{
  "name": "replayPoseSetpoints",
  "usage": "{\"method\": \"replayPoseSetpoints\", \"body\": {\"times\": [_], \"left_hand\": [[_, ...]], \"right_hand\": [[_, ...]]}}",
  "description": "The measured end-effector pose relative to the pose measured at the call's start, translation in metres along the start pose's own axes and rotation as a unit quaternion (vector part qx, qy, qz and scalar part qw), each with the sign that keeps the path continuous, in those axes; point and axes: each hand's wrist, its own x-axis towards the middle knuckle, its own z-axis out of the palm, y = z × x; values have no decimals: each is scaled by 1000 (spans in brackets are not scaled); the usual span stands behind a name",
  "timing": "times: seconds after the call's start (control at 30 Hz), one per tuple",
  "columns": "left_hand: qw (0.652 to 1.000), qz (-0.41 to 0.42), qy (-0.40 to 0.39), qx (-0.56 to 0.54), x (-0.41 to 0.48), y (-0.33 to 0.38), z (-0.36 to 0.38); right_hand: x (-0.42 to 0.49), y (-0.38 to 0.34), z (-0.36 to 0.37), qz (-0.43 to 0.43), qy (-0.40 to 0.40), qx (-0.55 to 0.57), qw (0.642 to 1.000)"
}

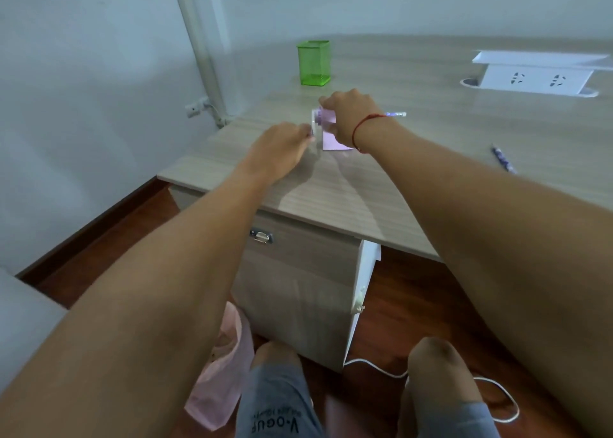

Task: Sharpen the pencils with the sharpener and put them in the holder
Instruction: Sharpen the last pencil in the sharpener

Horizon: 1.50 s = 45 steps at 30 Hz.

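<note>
A pink crank sharpener [329,129] stands on the wooden desk [414,158]. My right hand [351,115] grips its body from the right and above. My left hand [282,145] pinches the white crank handle [313,127] at the sharpener's left side. A pencil [396,114] pokes out to the right from behind my right wrist, its near end hidden. Another patterned pencil [504,158] lies at the right of the desk. The green mesh holder [313,62] stands upright behind the sharpener, apart from it; no pencil rises above its rim.
A white socket box [534,77] rises from the desk at the back right. A drawer cabinet [298,271] sits under the desk, a pink bag [219,371] on the floor beside my knees. A white cable [374,368] crosses the floor.
</note>
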Motion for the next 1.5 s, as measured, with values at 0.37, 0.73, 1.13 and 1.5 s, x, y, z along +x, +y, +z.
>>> {"method": "replayPoseSetpoints", "body": {"times": [0.37,0.73,1.13,1.5], "left_hand": [[992,-30,-116,35,71,-19,2],[998,0,2,69,68,-20,-25],[999,40,9,20,4,2,-16],[986,18,-154,60,57,-14,0]], "right_hand": [[5,12,7,-26,16,21,999],[-1,5,-2,-21,3,19,1000],[3,-1,-4,0,2,3,1000],[12,13,7,-35,3,24,999]]}}
